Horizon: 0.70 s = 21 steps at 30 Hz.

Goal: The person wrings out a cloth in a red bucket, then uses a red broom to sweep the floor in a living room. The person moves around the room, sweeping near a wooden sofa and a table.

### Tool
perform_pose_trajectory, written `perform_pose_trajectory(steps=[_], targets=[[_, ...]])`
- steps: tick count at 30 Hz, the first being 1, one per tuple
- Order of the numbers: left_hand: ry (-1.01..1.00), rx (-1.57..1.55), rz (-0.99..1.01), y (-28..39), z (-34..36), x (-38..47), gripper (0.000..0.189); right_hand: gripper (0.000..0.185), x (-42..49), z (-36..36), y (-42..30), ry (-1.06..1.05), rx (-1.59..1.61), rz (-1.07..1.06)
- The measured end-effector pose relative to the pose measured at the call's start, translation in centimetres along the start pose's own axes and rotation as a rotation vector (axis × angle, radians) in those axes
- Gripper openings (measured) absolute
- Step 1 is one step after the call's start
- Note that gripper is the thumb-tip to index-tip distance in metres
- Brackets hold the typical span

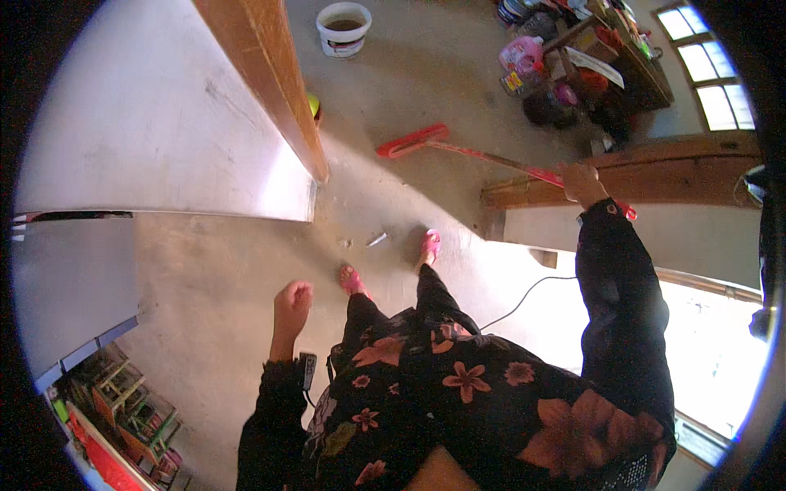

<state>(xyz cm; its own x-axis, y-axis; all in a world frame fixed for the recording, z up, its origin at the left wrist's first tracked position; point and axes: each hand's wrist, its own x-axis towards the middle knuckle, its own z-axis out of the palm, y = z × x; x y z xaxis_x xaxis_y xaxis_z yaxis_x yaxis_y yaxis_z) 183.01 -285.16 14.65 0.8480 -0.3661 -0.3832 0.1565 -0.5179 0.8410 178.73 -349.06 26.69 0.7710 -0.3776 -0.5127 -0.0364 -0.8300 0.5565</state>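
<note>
My right hand grips the red handle of a long-handled broom or mop, near its upper end. Its long red head points out ahead of me to the left, over the concrete floor; whether it touches the floor I cannot tell. On my left side, my left hand hangs with its fingers curled and nothing visible in them. Between the hands are my feet in pink slippers. Just ahead of them lies a small white piece of litter, with crumbs of debris beside it.
A white bucket of murky liquid stands ahead. A wooden door frame edges the left wall. Bottles and clutter crowd a wooden stand at right. A black cable runs rightward. Small chairs are stacked behind left.
</note>
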Motion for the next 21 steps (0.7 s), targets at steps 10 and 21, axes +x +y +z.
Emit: perform_pose_trajectory(steps=[10,21], targets=[[-0.385,-0.007,0.437,4.2,13.3,9.0,0.029,0.040,-20.5,-0.8,-11.8,0.097,0.286,0.030],[-0.718,0.720,1.075,-0.4,30.9,5.1,0.017,0.044,-34.0,0.4,-34.2,-0.024,0.899,0.129]])
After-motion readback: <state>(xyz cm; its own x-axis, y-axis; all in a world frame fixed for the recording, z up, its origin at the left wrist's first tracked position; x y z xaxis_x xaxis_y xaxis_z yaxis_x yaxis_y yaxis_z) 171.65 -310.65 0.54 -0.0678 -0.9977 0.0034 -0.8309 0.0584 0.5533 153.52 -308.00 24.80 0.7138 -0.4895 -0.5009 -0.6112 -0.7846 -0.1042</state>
